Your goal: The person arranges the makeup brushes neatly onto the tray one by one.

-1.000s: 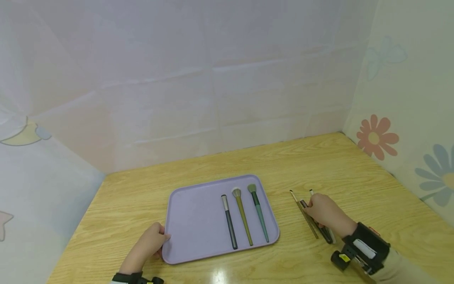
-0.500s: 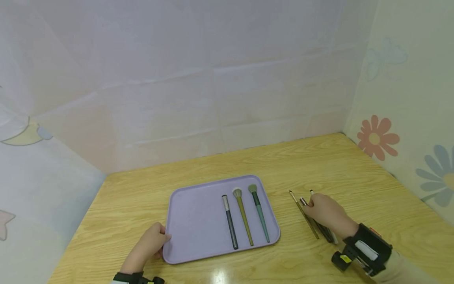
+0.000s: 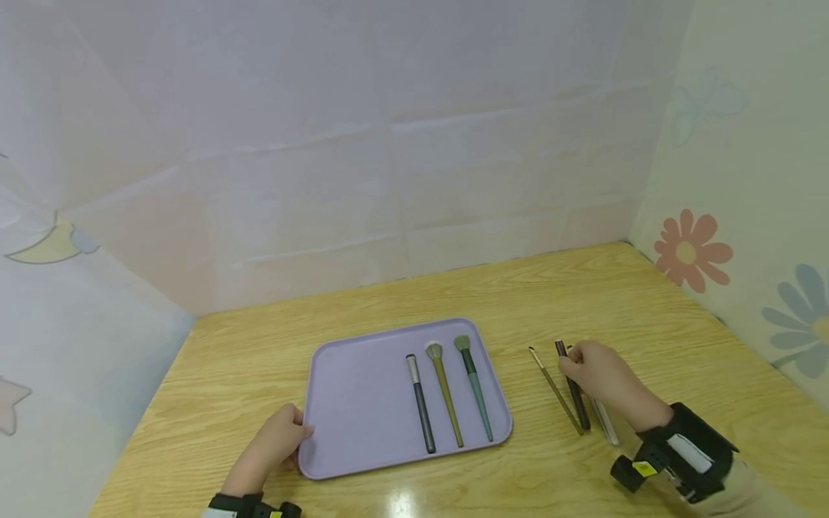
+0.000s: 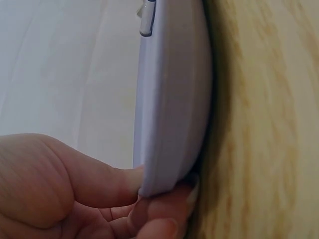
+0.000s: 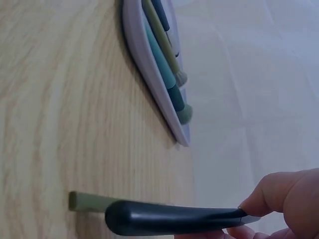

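Note:
My right hand (image 3: 596, 378) pinches a dark-handled brush (image 3: 573, 388) near its head and lifts it off the table; the right wrist view shows its black handle (image 5: 169, 219) between my fingertips. A thin olive brush (image 3: 555, 391) lies just left of it and a pale white one (image 3: 604, 419) just right. My left hand (image 3: 275, 446) grips the near left corner of the lilac tray (image 3: 350, 403), thumb on the rim (image 4: 169, 124). Three brushes lie side by side on the tray: black (image 3: 419, 405), olive (image 3: 445, 396) and teal (image 3: 476, 393).
The wooden table (image 3: 648, 309) is boxed in by pale sheeted walls at the back and left, and by a flower-printed wall (image 3: 745, 216) on the right. Bare table lies behind the tray.
My right hand has closed on the dark brush and raised it, its head now further back. The white brush beneath it has come into sight. The left hand and tray have stayed put.

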